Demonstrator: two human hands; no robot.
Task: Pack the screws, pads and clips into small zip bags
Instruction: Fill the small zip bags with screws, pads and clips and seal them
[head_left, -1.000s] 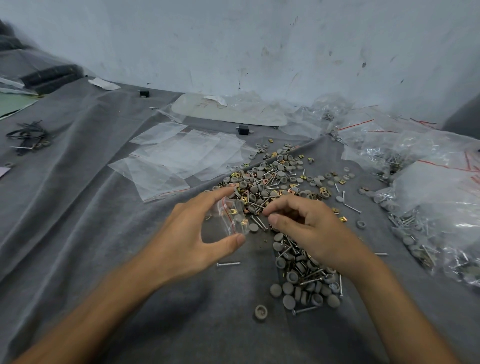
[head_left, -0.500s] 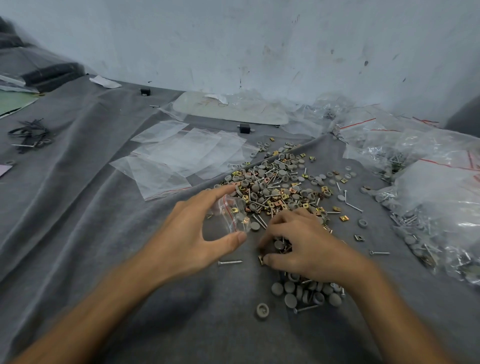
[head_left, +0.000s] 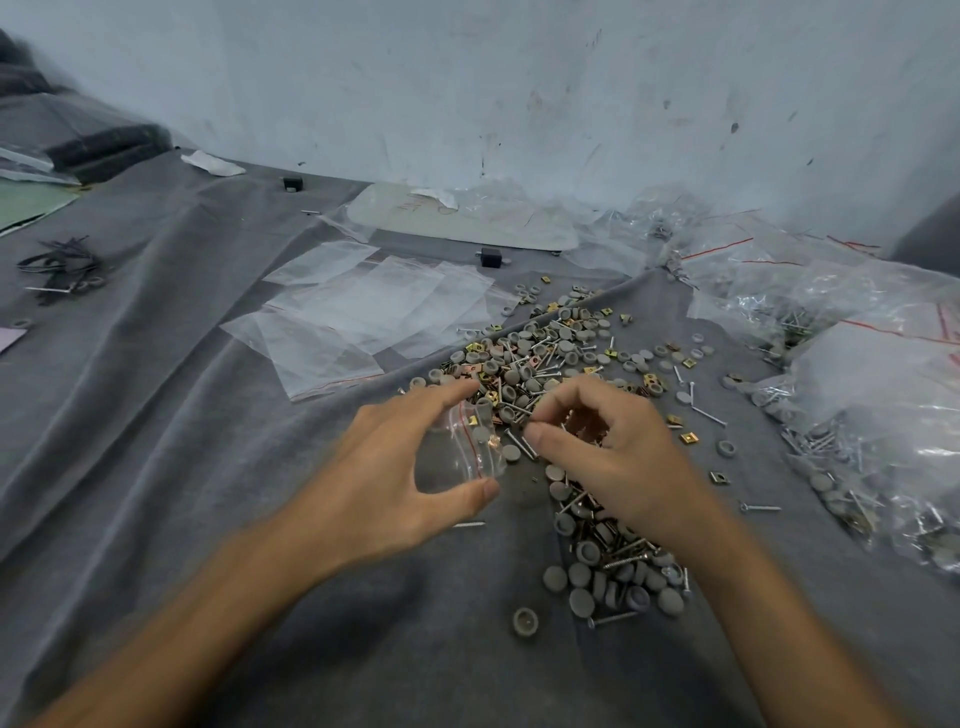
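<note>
Your left hand (head_left: 395, 467) grips the small zip bag (head_left: 480, 454) at the parts pile's (head_left: 540, 364) near-left edge. Right hand (head_left: 618, 462) is curled at the bag mouth; grasp unclear. Worktop (head_left: 156, 467) lies open left of the pile; filled bags (head_left: 857, 415) crowd its right.

We are looking at a scuffed, pale blue-white wall (head_left: 519, 78) rising well beyond the fingers (head_left: 566, 396), and a creased grey cloth (head_left: 156, 467) is spreading under them.
</note>
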